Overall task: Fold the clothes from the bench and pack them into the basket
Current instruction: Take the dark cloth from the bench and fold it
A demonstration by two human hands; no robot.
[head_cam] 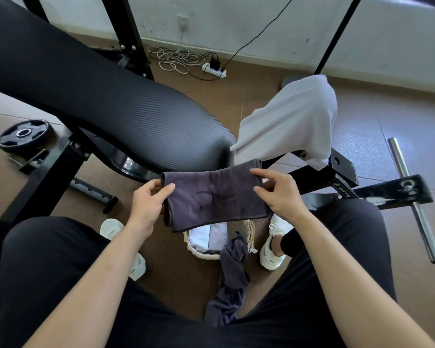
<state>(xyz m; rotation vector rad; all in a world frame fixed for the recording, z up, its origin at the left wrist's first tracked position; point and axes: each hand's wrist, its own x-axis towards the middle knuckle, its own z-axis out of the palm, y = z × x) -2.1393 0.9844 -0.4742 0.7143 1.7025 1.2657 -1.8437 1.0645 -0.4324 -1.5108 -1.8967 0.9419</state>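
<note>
Nearest, a dark cloth (232,277) is seen hanging unfolded between the knees, its far end lying against the basket (250,231) rim. The basket is set on the floor between the feet. White folded clothes (206,237) are already packed in its left part; how much room is left cannot be told, since it is partly hidden.

Just above it, a grey towel (216,197) is held out flat, already folded to a short band. Its left edge is pinched by the left hand (148,202), thumb on top and fingers beneath. Its right edge is pinched by the right hand (279,194) between thumb and fingertips.

The folding step is judged to be in hand, near its end. One more fold may be wanted, the two edges being brought together; then the towel is to be lowered into the basket beside the white pile.

Beyond, on the far end of the bench (126,114), a white garment (291,116) is draped, not yet folded.
</note>
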